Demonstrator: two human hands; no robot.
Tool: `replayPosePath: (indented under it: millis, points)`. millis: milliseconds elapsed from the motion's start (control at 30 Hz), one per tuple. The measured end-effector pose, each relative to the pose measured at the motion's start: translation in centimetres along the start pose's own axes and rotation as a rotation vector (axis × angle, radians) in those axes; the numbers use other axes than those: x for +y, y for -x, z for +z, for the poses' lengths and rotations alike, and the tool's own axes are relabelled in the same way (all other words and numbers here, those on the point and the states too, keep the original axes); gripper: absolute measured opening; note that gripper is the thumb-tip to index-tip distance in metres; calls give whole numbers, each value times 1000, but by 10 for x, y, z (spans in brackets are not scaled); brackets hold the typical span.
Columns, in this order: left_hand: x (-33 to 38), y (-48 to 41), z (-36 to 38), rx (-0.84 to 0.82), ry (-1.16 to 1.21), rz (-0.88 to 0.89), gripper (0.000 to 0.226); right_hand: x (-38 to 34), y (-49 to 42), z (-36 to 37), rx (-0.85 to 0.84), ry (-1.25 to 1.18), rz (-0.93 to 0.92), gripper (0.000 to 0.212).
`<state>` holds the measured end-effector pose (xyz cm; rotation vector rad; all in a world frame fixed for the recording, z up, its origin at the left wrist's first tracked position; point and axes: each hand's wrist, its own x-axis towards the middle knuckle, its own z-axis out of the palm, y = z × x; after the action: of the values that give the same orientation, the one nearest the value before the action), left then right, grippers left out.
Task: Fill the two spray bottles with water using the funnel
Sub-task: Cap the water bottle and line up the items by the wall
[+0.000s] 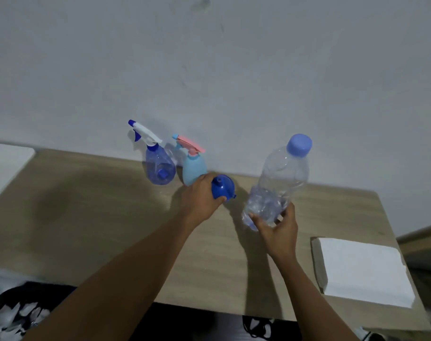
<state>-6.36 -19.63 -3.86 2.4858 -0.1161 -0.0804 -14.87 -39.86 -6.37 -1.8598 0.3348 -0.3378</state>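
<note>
Holding funnel (223, 189), spout seemingly upward; water bottle (279, 177) near-upright.

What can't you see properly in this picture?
All in the head view:
- Inside of the funnel: turned away, gripped by the left hand.
- Base of the pale blue spray bottle: behind that hand.
- Bottom of the water bottle: wrapped by the right hand.
- White slab: cut off by the left edge.
</note>
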Motion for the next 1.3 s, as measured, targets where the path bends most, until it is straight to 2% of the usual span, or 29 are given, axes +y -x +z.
replayPosePath:
  millis: [100,333,500,633,733,1000,1100,1167,1233,1300]
  points:
    - [-7,-32,12,-9,-37,-1,50,-3,-33,18,8,-21,-34,70]
    - [-22,-56,43,-36,-54,-21,56,4,-83,43,8,-43,-42,76]
    - [-26,-57,54,-41,-71,-44,51,11,-91,47,-1,-41,-20,76]
    - [-26,-60,61,-22,-83,-57,50,15,-95,50,-16,-51,-8,85]
    - [-25,-64,65,-5,-83,-74,49,17,-97,53,-25,-46,-5,80]
    - [-31,-65,80,46,-108,-77,63,17,-102,56,-34,-90,-32,78]
    - [-30,-63,80,41,-99,-58,78,12,-100,53,-49,-92,-22,86]
    - [-26,-54,77,54,-71,-48,83,8,-94,49,-64,-98,-21,103]
    - [-17,-36,71,106,-1,-52,84,4,-83,40,-66,-100,12,119]
    - [-2,-8,65,188,109,-69,81,4,-67,26,-19,-90,39,119]
